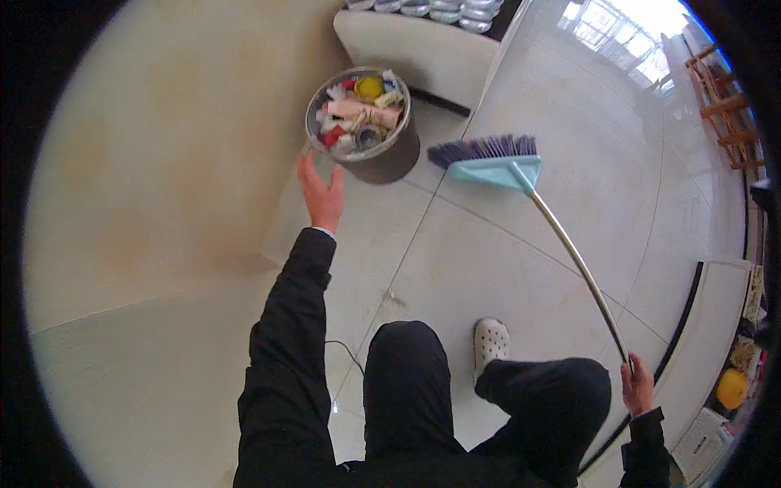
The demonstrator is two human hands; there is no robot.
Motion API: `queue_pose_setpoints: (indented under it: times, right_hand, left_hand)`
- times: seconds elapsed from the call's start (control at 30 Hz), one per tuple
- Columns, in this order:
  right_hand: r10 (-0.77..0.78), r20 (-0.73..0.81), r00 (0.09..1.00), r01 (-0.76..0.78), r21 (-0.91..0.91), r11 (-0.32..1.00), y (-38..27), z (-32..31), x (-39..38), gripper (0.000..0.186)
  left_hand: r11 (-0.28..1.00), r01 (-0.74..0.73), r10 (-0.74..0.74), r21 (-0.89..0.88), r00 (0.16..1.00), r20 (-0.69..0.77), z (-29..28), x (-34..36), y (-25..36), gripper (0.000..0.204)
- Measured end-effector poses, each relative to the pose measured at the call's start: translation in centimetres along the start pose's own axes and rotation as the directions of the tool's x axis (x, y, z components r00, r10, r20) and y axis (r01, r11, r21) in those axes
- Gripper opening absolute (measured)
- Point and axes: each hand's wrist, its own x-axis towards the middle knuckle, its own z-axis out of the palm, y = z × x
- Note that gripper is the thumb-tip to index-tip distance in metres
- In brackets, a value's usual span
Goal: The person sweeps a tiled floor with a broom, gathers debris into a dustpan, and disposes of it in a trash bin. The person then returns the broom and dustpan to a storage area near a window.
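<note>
My left hand (324,187) reaches up with its fingers apart, just at the lower left of a round dark bin (382,163) heaped with mixed rubbish; whether a fingertip touches it, I cannot tell. My right hand (637,382) grips the metal handle (573,252) of a broom at the lower right. The broom's light blue head (492,169), with dark bristles, lies on the tiled floor just right of the bin.
A pale wall (163,146) runs along the left. Behind the bin stands a white cabinet (415,49) topped with stacked shiny containers (423,8). Wooden chairs (720,114) and a white unit with items (704,325) line the right. A thin cable (346,348) runs near my knee.
</note>
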Motion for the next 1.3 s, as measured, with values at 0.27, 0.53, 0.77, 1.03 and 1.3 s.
queue_pose_setpoints:
  times: [0.27,0.53,0.77,1.03,1.3]
  right_hand:
    - [0.057,0.439,0.897,-0.037,-0.056,0.998,-9.4,-9.8,-1.7,0.024]
    - [-0.116,0.661,0.741,0.193,-0.044,0.98,-18.5,-16.5,-12.4,0.027]
    - [-0.169,0.619,0.767,0.285,-0.093,0.954,-25.7,-23.2,-15.6,0.03]
    - [-0.269,0.497,0.825,0.416,-0.211,0.884,-33.9,-17.3,-10.2,0.039]
    - [0.212,0.727,0.653,-0.034,-0.252,0.967,-35.1,-19.2,-15.0,0.051]
  left_hand:
    - [0.91,0.405,-0.414,0.087,0.896,0.164,-9.1,-14.8,5.8,0.058]
    - [0.665,0.727,-0.718,0.171,0.558,0.415,-24.1,-30.9,13.9,0.052]
    - [0.511,0.857,-0.714,0.064,0.382,0.587,-35.5,-34.8,21.8,0.046]
    - [0.408,0.904,-0.804,0.127,0.29,0.519,-43.2,-40.7,24.6,0.039]
    - [0.38,0.918,-0.813,0.117,0.271,0.516,-46.4,-44.2,21.8,0.041]
